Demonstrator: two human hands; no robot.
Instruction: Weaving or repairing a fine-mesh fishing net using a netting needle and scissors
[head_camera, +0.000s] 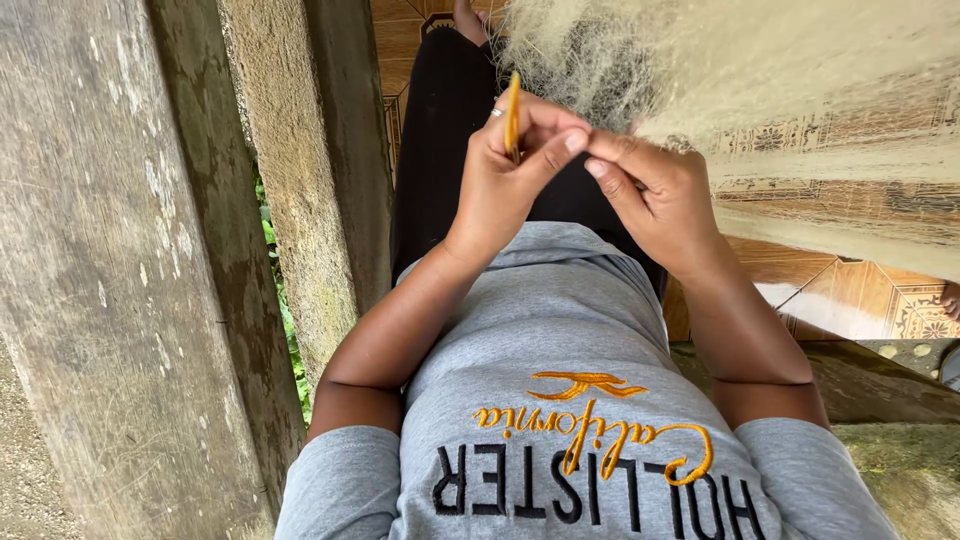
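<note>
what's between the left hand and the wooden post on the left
In the head view, nothing lies between the left hand, which holds a yellow netting needle, and the wooden post; behind that gap there is only the person's black trouser leg.

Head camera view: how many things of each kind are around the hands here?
Hands: 2, left hand, right hand
Yellow netting needle: 1
Pale fishing net: 1
Finger ring: 1
Wooden posts: 2
Total: 7

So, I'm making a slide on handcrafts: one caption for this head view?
Left hand holding a yellow netting needle, right hand pinching pale fishing net.
</note>
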